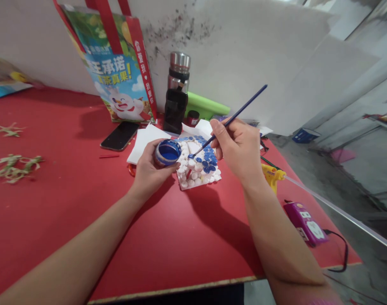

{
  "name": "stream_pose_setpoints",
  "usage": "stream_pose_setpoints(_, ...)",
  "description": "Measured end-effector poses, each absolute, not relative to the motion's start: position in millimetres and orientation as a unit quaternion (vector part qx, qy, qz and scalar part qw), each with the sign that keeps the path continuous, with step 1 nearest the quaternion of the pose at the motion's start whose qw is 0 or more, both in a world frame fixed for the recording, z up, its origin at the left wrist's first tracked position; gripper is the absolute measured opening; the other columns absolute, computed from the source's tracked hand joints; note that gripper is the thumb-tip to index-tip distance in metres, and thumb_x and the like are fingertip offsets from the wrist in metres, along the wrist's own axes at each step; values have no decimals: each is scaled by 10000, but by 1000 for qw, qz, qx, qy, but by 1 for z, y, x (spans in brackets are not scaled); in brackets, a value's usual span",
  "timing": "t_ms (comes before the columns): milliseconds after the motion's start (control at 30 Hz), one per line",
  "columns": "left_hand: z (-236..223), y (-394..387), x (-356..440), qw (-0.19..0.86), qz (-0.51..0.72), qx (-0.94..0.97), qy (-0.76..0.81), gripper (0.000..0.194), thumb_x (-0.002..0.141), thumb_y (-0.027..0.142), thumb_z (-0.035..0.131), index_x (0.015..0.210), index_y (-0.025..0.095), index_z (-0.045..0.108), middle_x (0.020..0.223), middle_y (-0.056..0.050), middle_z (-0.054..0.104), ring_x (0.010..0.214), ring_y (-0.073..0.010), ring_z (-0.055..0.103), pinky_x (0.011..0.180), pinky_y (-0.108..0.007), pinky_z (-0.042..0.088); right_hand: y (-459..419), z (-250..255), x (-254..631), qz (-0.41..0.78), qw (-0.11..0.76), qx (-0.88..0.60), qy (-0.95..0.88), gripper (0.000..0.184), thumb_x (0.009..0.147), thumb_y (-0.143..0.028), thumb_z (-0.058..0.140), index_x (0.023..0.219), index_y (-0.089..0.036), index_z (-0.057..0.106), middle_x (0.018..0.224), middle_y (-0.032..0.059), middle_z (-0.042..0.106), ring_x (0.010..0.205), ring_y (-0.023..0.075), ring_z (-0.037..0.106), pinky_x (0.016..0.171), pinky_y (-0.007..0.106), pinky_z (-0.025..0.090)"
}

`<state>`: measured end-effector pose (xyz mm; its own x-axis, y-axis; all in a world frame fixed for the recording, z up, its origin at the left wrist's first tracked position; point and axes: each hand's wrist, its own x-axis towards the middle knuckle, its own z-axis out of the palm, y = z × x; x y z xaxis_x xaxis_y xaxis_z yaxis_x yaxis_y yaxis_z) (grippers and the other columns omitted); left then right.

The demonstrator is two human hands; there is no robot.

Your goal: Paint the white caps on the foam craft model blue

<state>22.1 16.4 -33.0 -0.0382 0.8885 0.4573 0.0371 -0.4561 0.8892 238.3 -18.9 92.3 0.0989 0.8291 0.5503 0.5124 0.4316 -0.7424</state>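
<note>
My left hand [150,171] is wrapped round a small open jar of blue paint [168,153], its mouth tilted toward me. Between the thumb and fingers of my right hand [239,144] is a thin dark blue paintbrush [244,106]. The brush's tip meets the front of a craft piece [193,180] covered in small round white pieces. Those along its top and right side are painted blue; the lower front ones are white. The craft piece stands on the table just right of the jar, partly hidden by it.
On the red table [168,245] lie a phone [120,135], white paper [139,146] and straw-like bits [15,167]. A printed bag [117,72], a metal flask [180,63] and a black bottle [175,110] stand behind. A yellow glue gun [272,176] and a purple power strip [304,224] sit right.
</note>
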Motion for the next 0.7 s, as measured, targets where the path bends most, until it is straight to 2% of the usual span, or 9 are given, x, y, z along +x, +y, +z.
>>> stream_pose_setpoints(167,-34,17,21,350,607,596,392,727,679,317,994,1335,238,691,1306,-84,764,1211,-317,750,1106,-501,607,-17,90,237,154,529,-504,-664,497,1064,-627,721,770,-238,624,626,-22,674,555,138,645,531,275,448)
stream_pose_setpoints(367,-33,17,22,342,612,603,380,699,701,303,981,1332,235,688,1299,-83,767,1204,-304,758,1078,-476,623,-16,91,242,136,528,-517,-660,531,1055,-674,709,762,-241,617,627,-26,673,488,122,593,518,283,456)
stream_pose_setpoints(533,-36,18,22,331,617,603,383,708,692,286,982,1332,233,683,1313,-89,756,1215,-310,753,1093,-489,619,-19,91,237,154,539,-500,-660,500,1068,-701,672,870,-243,637,662,-53,673,472,101,592,544,275,482)
stream_pose_setpoints(700,-33,18,20,336,617,597,386,717,675,286,1001,1316,234,684,1297,-86,767,1190,-300,762,1064,-464,634,-18,88,233,167,528,-488,-674,509,1095,-709,618,877,-248,612,665,-62,631,471,97,581,564,290,486)
